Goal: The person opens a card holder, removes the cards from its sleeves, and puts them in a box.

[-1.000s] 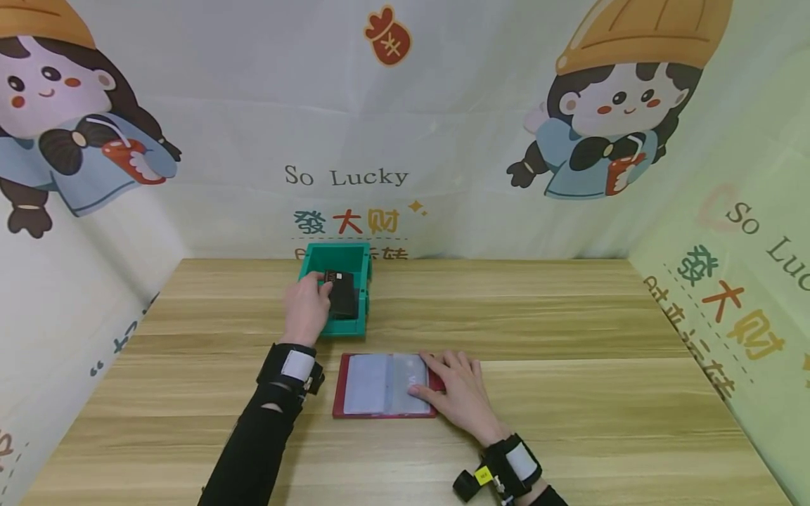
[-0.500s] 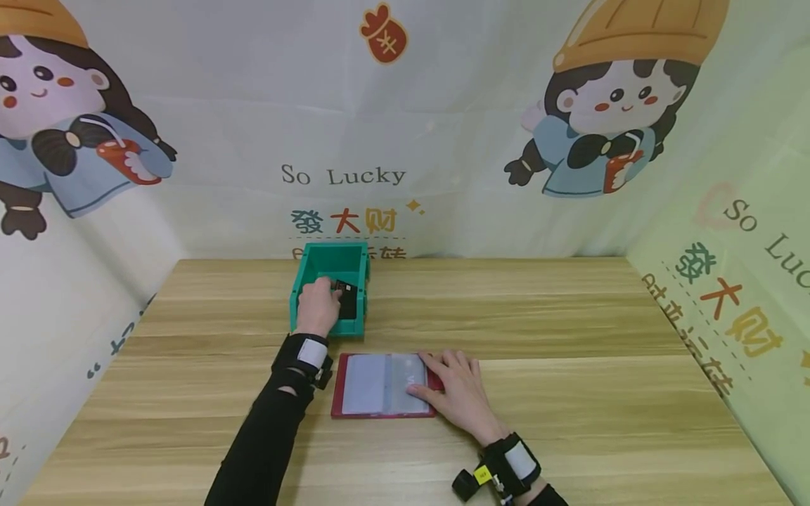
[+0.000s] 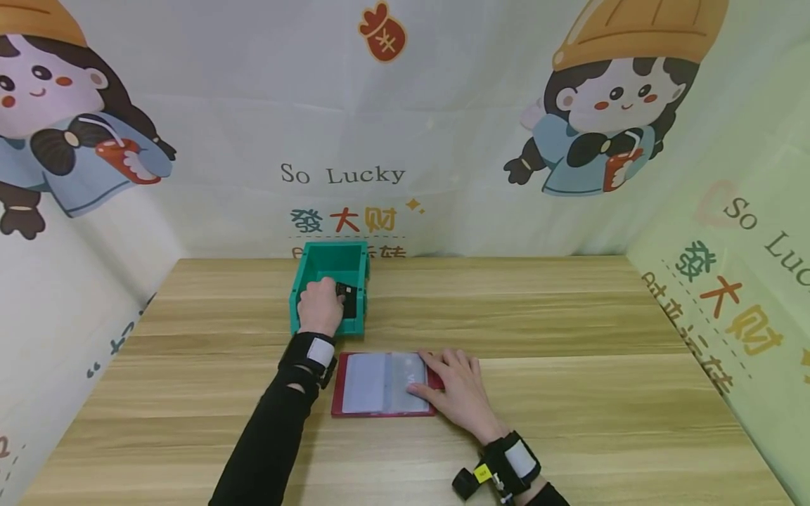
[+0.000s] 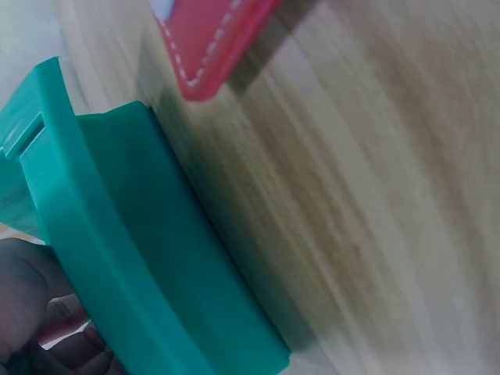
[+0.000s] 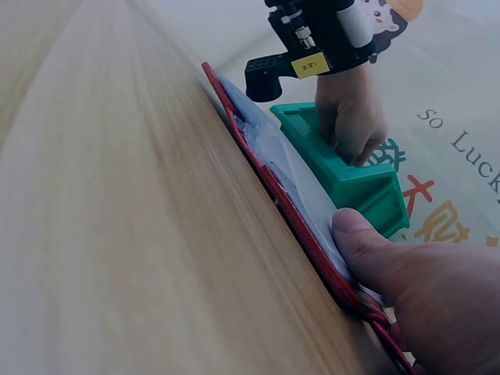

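Observation:
My left hand [image 3: 320, 306] reaches down into a green plastic bin [image 3: 360, 325] at the back of the table. Beside its fingers lies a flat black card-like piece [image 3: 349, 302], partly covered by the hand. In the left wrist view, curled fingers [image 4: 66, 316] show beyond the bin wall; whether they pinch anything is hidden. A red-covered card holder [image 3: 337, 395] with clear sleeves lies open in front of the bin. My right hand [image 3: 463, 400] rests on its right side, fingers spread and thumb [image 5: 351, 226] pressing on the sleeve page.
The wooden table [image 3: 569, 365] extends to both sides. A printed cloth [image 3: 455, 140] stands close behind the bin and along both sides. Each wrist wears a black strap; a small camera [image 3: 466, 484] sticks out from the right one.
My left hand has moved right and deeper into the bin, covering more of the black piece. The bin has shifted slightly. My right hand and the card holder stay in place.

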{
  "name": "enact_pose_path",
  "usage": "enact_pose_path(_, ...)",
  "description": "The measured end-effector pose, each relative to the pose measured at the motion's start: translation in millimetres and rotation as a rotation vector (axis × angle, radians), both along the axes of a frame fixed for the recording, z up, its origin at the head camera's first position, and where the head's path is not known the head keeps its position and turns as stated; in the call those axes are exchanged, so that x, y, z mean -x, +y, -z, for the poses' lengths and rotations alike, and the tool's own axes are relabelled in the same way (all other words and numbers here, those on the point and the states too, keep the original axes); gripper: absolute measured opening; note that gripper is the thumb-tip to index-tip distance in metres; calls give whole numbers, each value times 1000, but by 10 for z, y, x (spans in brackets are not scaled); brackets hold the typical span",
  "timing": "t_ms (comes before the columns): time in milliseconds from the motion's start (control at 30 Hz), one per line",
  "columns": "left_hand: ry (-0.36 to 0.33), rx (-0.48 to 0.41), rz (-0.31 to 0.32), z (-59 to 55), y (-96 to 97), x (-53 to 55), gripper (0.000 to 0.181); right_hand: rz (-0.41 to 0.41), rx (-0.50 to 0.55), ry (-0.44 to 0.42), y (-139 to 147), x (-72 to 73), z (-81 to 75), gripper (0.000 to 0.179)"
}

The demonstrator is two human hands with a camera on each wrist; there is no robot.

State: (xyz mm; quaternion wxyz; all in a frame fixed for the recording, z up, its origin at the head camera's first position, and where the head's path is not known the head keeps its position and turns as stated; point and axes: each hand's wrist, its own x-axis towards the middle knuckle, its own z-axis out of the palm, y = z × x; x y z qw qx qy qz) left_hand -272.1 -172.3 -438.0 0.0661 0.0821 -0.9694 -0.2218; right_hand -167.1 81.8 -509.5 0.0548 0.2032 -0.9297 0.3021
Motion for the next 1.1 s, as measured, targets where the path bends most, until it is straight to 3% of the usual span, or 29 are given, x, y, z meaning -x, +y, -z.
enact_pose_path(433, -44, 57, -31, 76, 35, 16, 25, -5, 1, -10, 6, 1, -2, 62)
enact_pose_path(767, -18, 36, -20, 123, 31, 21, 23, -3, -3, -18, 3, 3, -7, 62)
enact_pose_path(900, 32, 36, -5, 110, 19, -18, 19, -9, 6, -25, -2, 9, -11, 62)
enact_pose_path(1100, 220, -15, 32, 36, 57, -155, 24, -24, 11, -34, 6, 13, -25, 63)
